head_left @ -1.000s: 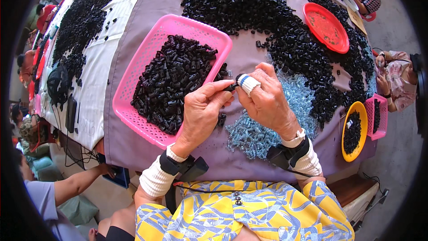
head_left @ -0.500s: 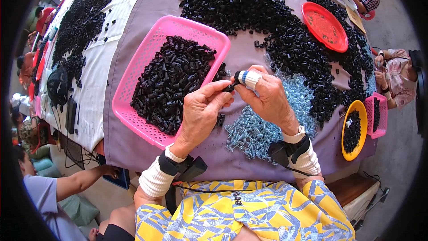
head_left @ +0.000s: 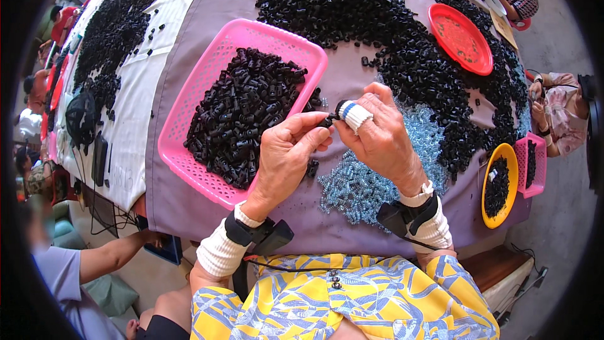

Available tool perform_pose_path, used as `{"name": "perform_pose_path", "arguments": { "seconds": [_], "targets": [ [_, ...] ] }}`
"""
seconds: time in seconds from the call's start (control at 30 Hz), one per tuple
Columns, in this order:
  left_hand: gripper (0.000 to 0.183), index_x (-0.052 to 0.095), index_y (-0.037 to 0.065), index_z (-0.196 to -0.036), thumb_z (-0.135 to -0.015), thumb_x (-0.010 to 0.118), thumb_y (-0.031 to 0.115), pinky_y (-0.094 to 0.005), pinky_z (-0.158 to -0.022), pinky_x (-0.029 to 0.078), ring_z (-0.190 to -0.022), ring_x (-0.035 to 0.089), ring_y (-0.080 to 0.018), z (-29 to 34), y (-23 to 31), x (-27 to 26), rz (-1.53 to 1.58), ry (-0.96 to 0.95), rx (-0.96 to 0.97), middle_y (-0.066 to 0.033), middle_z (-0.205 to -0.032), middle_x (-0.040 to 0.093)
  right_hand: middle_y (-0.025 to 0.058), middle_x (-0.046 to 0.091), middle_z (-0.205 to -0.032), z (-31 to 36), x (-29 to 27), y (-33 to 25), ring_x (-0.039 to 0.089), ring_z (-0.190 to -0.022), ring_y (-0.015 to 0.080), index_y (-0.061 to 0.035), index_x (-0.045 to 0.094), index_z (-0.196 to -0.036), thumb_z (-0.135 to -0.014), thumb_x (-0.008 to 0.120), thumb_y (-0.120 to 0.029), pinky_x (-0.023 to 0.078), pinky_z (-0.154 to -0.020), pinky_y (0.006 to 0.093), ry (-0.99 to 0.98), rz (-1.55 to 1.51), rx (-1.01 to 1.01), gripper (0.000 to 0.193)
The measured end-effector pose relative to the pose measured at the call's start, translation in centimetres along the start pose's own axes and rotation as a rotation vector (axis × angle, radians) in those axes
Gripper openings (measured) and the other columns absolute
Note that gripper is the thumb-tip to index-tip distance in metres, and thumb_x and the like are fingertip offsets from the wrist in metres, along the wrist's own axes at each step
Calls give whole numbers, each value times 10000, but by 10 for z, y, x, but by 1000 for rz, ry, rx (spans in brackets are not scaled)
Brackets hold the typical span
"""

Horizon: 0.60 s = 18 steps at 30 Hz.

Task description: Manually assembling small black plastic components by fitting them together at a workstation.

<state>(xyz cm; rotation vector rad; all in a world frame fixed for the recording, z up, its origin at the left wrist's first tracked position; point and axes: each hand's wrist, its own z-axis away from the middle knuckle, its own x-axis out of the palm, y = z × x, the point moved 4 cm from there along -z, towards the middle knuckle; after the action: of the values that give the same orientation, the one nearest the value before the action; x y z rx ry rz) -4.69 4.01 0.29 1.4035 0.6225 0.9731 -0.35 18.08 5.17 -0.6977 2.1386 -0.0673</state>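
Note:
My left hand pinches a small black plastic cord lock between thumb and forefinger. Closed at the other end of that piece is my right hand, with a white and blue finger sleeve on one finger. The fingers hide most of the cord lock. Just left of my hands a pink basket holds a heap of black cord locks. Under and beside my right hand spreads a pile of pale blue-silver springs.
Loose black plastic parts cover the far table. A red plate lies at right, with a yellow dish and a small pink basket near the edge. Co-workers sit around; one person's arm is at lower left.
My right hand has turned a little and its fingers have lifted slightly at the black cord lock. My left hand stays nearly in place.

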Motion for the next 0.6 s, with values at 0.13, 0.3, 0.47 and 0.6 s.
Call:
{"name": "perform_pose_path", "arguments": {
  "seconds": [0.13, 0.3, 0.47, 0.6],
  "targets": [
    [233, 616, -37, -1089, -866, 605, 29, -219, -695, 514, -759, 623, -93, 1, -1, -1, 38, 8, -17, -62, -850, 672, 61, 560, -697, 0, 0, -3, 567, -696, 240, -29, 563, -743, -703, 669, -49, 428, -775, 403, -14, 9, -44, 116],
    [207, 632, -30, -1063, -865, 597, 21, -221, -695, 514, -758, 622, -92, 1, -1, -2, 46, 0, -3, -62, -847, 672, 84, 547, -700, 4, 6, -1, 563, -708, 261, -27, 545, -749, -696, 618, -3, 434, -809, 424, -44, -108, -35, 94],
    [200, 641, -27, -1053, -863, 594, 14, -220, -697, 512, -755, 616, -87, 2, -4, -2, 26, 9, -3, -58, -853, 671, 100, 557, -712, 6, 12, 6, 562, -710, 276, -22, 551, -766, -687, 591, 27, 440, -811, 419, -59, -187, -21, 101],
    [221, 631, -23, -1077, -859, 598, -5, -233, -709, 538, -760, 642, -114, 3, -6, -4, 11, 18, 13, -87, -882, 677, 84, 565, -697, 5, 10, 5, 566, -697, 264, -31, 567, -753, -677, 590, 31, 445, -774, 391, -76, -140, -12, 101]
  ]
}}
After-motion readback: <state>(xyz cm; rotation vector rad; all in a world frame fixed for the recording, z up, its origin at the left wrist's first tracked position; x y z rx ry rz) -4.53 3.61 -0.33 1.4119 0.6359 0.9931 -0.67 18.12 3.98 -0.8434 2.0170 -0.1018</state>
